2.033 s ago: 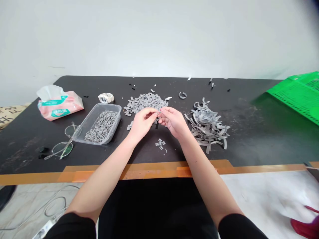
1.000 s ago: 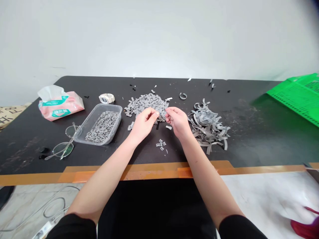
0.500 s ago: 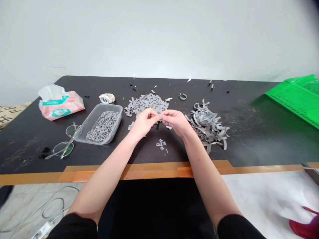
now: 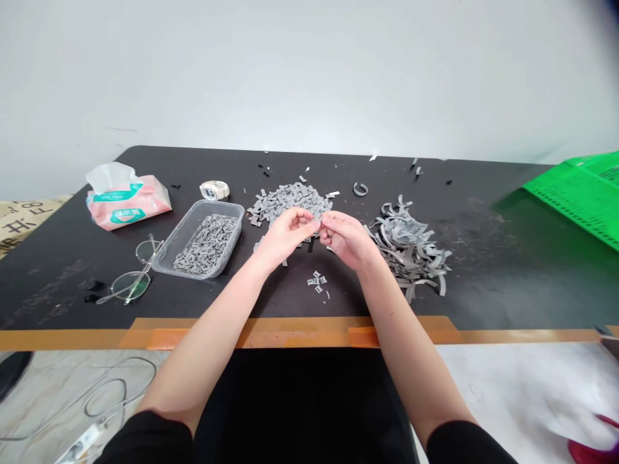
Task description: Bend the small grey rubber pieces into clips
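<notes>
My left hand [image 4: 289, 236] and my right hand [image 4: 349, 240] meet fingertip to fingertip over the middle of the black table. Both are pinched closed; whatever lies between the fingertips is too small to make out. Just behind them spreads a pile of small grey pieces [image 4: 285, 196]. Several small grey parts [image 4: 316, 281] lie on the table in front of the hands. To the right is a heap of curled grey strips [image 4: 411, 248]. A clear plastic box [image 4: 239, 212] holding many tiny grey parts stands left of my left hand.
Eyeglasses [image 4: 131, 285] lie left of the box, with a pink tissue pack [image 4: 128, 201] behind them. A white watch [image 4: 215, 190] sits behind the box. One curled strip [image 4: 360, 189] lies farther back. A green perforated basket [image 4: 580, 193] is at the far right.
The whole view has shifted slightly, so the table items appear a little farther right. My hands remain together, with the right hand's fingers slightly changed in pose.
</notes>
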Motion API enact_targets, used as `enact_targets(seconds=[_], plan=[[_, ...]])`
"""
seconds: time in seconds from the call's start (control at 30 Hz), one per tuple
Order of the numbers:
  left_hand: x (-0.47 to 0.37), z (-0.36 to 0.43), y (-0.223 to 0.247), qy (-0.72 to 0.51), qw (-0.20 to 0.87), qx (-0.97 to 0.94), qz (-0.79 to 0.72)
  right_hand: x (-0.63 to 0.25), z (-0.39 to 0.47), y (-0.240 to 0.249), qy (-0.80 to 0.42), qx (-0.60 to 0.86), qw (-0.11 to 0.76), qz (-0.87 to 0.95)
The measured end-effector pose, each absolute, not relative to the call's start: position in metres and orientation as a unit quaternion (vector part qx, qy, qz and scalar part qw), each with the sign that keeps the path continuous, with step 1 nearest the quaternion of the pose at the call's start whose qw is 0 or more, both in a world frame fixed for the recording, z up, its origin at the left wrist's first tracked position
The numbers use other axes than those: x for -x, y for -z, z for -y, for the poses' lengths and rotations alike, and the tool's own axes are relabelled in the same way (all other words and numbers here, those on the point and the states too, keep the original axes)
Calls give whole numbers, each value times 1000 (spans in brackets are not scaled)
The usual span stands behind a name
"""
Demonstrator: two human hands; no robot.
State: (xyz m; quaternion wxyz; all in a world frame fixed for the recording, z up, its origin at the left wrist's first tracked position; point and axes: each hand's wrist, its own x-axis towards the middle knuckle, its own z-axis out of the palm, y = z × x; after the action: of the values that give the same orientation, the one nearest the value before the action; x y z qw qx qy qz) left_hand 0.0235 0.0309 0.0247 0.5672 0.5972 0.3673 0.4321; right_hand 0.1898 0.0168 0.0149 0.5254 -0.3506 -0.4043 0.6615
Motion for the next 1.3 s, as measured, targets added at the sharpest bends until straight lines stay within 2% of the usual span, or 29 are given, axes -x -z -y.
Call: enact_targets(seconds=[0.33,0.87,1.3], plan=[[-25,-24,-34,-413,524,-640,-382,-192,-16,-16,-619,371,551,419],[-24,-29,-25,-396,395,-699,-446,-192,-23,-9,-509,471,540,478],[-22,-21,-30,-288,239,-809,-452,-190,-22,-9,-551,476,507,462]])
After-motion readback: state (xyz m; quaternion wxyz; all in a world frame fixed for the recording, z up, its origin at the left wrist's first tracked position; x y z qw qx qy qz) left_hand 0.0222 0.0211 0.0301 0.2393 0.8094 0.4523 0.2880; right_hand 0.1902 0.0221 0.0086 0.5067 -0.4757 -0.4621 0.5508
